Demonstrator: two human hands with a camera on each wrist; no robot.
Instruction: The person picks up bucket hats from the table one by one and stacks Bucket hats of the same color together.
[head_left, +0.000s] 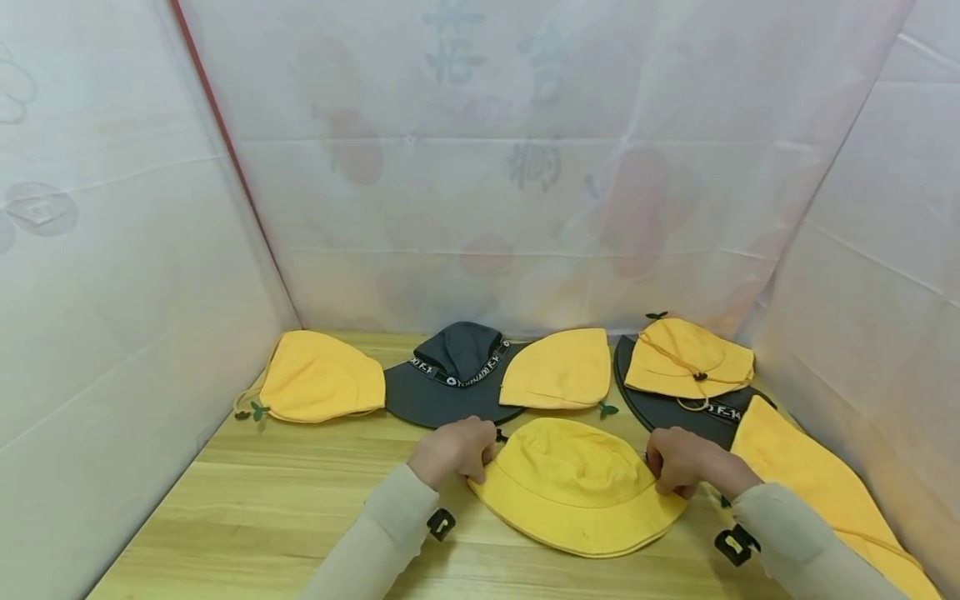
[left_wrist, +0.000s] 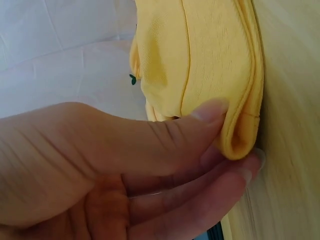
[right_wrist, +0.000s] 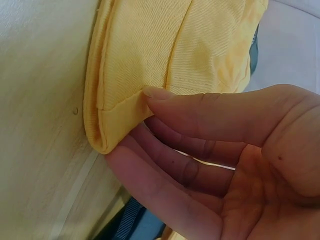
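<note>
A yellow bucket hat (head_left: 577, 487) lies folded on the wooden table (head_left: 285, 508) in front of me. My left hand (head_left: 456, 450) pinches its left brim edge. In the left wrist view the thumb lies on top of the folded brim (left_wrist: 240, 125) and the fingers (left_wrist: 235, 175) sit under it. My right hand (head_left: 678, 462) pinches the hat's right edge. The right wrist view has the thumb on the brim (right_wrist: 125, 110) with fingers (right_wrist: 165, 165) beneath.
Behind lie a yellow hat (head_left: 322, 379) at the left, a dark grey hat (head_left: 453, 371), another yellow hat (head_left: 558, 371), and a yellow hat (head_left: 686, 358) on a dark one (head_left: 675, 408). Yellow cloth (head_left: 810, 483) lies at the right. White cloth walls (head_left: 112, 333) enclose the table.
</note>
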